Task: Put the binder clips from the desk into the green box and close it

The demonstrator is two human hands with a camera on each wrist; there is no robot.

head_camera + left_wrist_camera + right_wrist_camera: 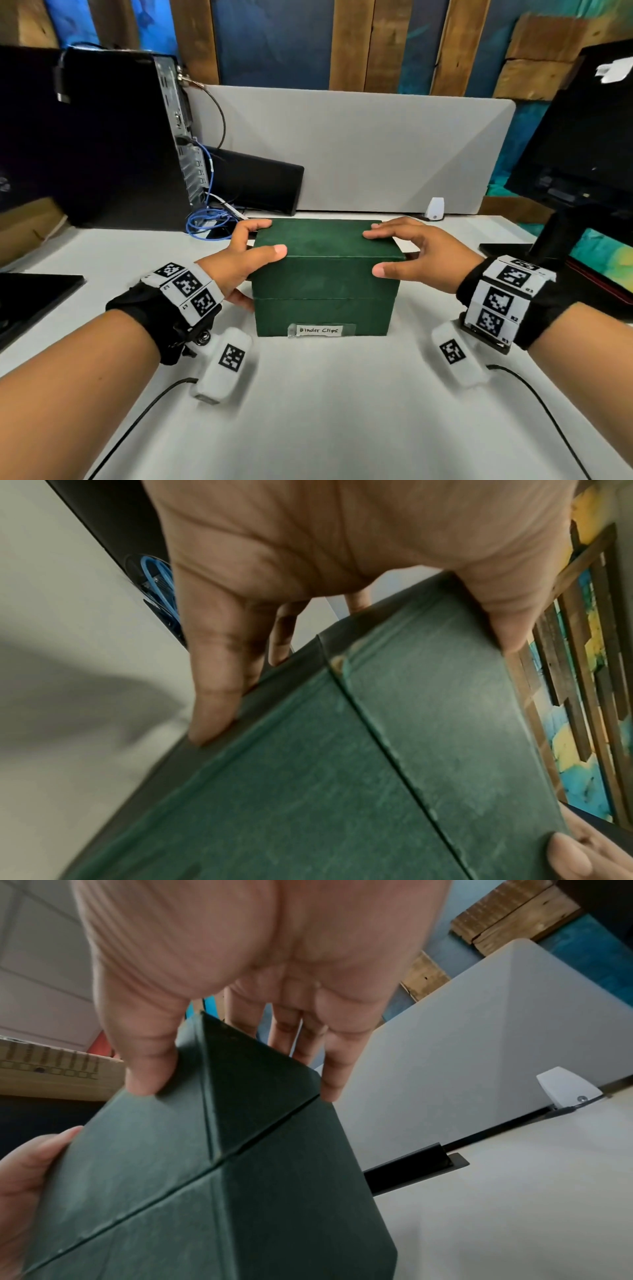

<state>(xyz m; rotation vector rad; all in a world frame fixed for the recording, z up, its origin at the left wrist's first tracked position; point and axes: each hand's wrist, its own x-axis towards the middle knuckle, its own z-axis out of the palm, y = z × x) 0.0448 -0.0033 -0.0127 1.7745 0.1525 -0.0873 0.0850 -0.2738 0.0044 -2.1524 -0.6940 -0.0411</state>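
Observation:
The green box (325, 274) stands on the white desk (325, 411) with its lid (325, 245) down and a "Binder Clips" label (319, 330) on its front. My left hand (267, 240) grips the lid's left end, thumb (503, 620) on the front face and fingers (212, 696) down the left side. At the lid's right end my right hand (375, 253) holds it with the thumb (147, 1064) on the front and fingers (335, 1069) over the top and right side. The seam between lid and base (205, 1218) shows as a thin line. No binder clips are in sight.
A black computer tower (102, 137) with a coiled blue cable (205, 219) stands at the back left. A grey divider panel (376, 147) runs behind the box. A monitor (582, 137) and its base (507, 248) are at the right; a flat black object (30, 294) lies at the left.

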